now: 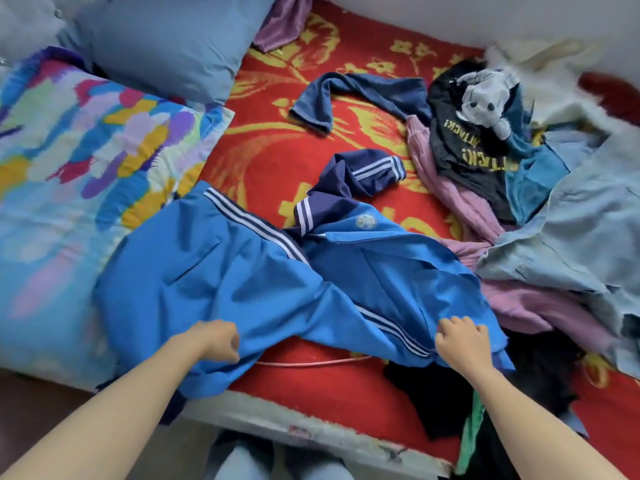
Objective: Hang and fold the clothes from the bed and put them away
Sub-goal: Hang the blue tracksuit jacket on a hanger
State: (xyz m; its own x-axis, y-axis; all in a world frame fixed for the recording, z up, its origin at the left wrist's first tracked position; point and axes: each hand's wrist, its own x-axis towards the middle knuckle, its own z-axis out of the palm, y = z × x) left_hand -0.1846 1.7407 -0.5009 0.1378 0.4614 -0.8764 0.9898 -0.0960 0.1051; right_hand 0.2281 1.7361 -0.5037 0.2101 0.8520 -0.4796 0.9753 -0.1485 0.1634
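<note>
A bright blue jacket [214, 271] with navy collar and white stripes lies spread across the near part of the bed. My left hand [218, 339] grips its lower hem on the left. My right hand [462, 339] grips the hem on the right, beside a striped sleeve. More clothes are heaped at the right: a black printed top [464, 147], a pink ribbed garment [460, 206], a pale blue shirt [568, 230] and a denim piece [367, 91]. A black garment [436, 393] lies at the near edge under the jacket's corner.
The bed has a red blanket with yellow flowers [277, 161]. A colourful folded quilt [69, 161] and a blue pillow [166, 39] fill the left side. A purple cloth [284, 22] lies at the back. A pink cord [311, 362] runs along the front; the bed's worn edge [311, 431] is below.
</note>
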